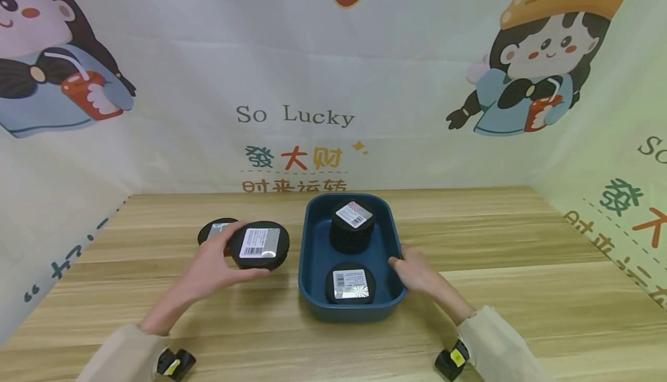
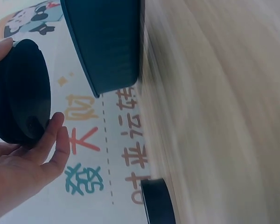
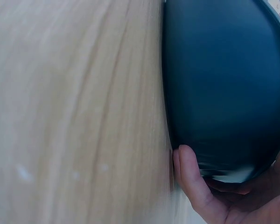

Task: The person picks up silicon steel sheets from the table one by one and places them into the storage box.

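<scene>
My left hand holds a black round container with a silver barcode label on top, thumb on the near side and fingers on the far side. The left wrist view shows this container raised above the table, its hollow underside in sight. Another black round container lies behind that hand on the table, partly hidden by it. My right hand grips the right side of a deep blue bin. Inside the bin, a stack of black containers stands at the back and a labelled one sits in front.
The wooden table runs back to a printed curtain, which also hangs down both sides. The blue bin's wall stands just right of the held container. A small black camera is strapped to each wrist.
</scene>
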Demonstrator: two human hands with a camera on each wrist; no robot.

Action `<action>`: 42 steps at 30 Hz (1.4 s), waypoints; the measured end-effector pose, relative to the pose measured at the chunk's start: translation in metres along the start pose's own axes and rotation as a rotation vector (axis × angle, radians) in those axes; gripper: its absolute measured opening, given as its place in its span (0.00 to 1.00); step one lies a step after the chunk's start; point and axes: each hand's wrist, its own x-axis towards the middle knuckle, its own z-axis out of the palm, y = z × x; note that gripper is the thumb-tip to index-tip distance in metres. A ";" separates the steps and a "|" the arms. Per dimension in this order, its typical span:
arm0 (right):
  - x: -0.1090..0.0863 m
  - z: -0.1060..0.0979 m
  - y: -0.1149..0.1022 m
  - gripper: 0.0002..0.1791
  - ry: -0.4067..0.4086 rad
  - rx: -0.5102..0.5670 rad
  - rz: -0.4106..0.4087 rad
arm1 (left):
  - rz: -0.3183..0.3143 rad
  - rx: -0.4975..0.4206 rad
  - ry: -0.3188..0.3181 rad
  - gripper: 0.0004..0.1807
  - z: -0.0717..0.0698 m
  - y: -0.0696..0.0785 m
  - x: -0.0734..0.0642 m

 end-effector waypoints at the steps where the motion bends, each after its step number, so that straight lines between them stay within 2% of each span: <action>1: 0.000 0.000 0.000 0.12 0.003 -0.003 -0.002 | 0.010 -0.003 0.000 0.46 0.002 0.001 0.001; 8: -0.001 0.000 0.001 0.13 -0.002 0.007 -0.005 | 0.103 -0.013 -0.005 0.44 0.015 0.007 0.007; 11: -0.001 0.000 0.001 0.13 -0.004 0.013 0.000 | 0.120 -0.017 -0.010 0.44 0.019 0.010 0.009; 16: -0.001 0.000 0.001 0.13 0.018 -0.034 -0.023 | 0.139 -0.050 -0.027 0.45 0.026 0.014 0.012; 26: -0.001 0.001 0.002 0.13 0.031 -0.052 -0.018 | 0.238 -0.073 -0.046 0.44 0.042 0.024 0.017; 31: -0.001 0.001 0.002 0.13 0.031 -0.051 -0.022 | 0.259 -0.088 -0.061 0.45 0.050 0.030 0.019; 38: -0.001 0.002 0.002 0.13 0.028 -0.028 -0.010 | 0.291 -0.031 -0.070 0.46 0.061 0.036 0.022; 42: -0.001 0.001 0.001 0.14 0.023 -0.032 -0.016 | 0.286 -0.026 -0.083 0.48 0.067 0.040 0.024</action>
